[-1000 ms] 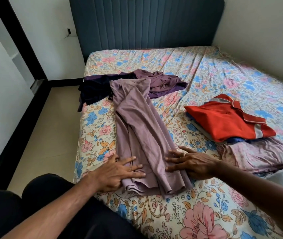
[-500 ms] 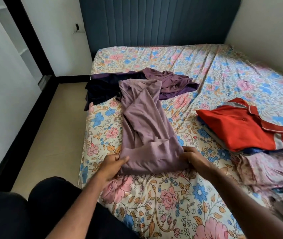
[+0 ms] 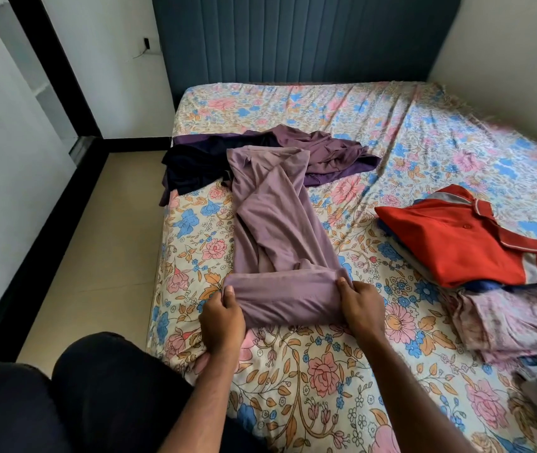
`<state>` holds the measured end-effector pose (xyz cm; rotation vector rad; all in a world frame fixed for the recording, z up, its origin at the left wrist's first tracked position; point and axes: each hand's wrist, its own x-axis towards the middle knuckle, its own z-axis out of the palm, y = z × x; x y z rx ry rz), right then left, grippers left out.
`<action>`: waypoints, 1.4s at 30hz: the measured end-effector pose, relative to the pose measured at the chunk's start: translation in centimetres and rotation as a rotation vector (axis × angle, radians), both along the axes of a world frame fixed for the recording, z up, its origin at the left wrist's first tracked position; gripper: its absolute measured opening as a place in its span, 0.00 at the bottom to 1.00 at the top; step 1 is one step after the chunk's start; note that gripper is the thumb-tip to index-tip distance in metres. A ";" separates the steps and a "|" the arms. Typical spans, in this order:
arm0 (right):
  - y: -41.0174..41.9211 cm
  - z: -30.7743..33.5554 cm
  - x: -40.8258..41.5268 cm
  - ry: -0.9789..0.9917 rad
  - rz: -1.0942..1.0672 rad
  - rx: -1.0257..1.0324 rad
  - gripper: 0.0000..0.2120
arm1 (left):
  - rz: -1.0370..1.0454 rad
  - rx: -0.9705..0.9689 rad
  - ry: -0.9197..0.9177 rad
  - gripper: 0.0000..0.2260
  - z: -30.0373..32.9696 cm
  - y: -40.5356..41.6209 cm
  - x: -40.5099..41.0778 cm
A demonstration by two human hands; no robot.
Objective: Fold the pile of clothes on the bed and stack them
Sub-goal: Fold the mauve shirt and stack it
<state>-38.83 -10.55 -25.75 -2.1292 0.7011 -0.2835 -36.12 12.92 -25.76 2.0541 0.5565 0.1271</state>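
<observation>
A long mauve garment [image 3: 273,220] lies lengthwise on the floral bed sheet [image 3: 326,371], its near end turned up into a fold. My left hand [image 3: 223,317] grips the left edge of that fold, thumb on top. My right hand [image 3: 360,304] grips the right edge the same way. Behind the garment lies an unfolded heap of dark navy cloth [image 3: 192,168] and purple cloth [image 3: 329,155]. At the right stands a stack of folded clothes with a red polo shirt [image 3: 460,240] on top.
A folded pink floral cloth [image 3: 515,318] lies below the stack at the right edge. A dark blue padded headboard [image 3: 293,40] stands at the far end. The bed's left edge drops to a beige floor [image 3: 97,243]. My dark-clothed knees [image 3: 97,393] are at the bottom left.
My hands went from lying flat on the mauve garment's near end to gripping its edges. They have lifted that end and folded it away from me over the garment.
</observation>
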 end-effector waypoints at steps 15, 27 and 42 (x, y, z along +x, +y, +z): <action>-0.7 -0.7 0.2 -0.096 -0.055 0.103 0.17 | -0.234 -0.007 -0.201 0.13 -1.4 1.3 -0.8; -1.9 0.2 -3.4 -0.317 0.126 0.119 0.16 | -0.453 0.067 -0.428 0.24 -2.2 4.5 -1.9; -4.7 -0.3 -5.1 -0.057 0.514 -0.354 0.14 | -0.754 0.726 -0.267 0.35 -3.9 5.3 -2.0</action>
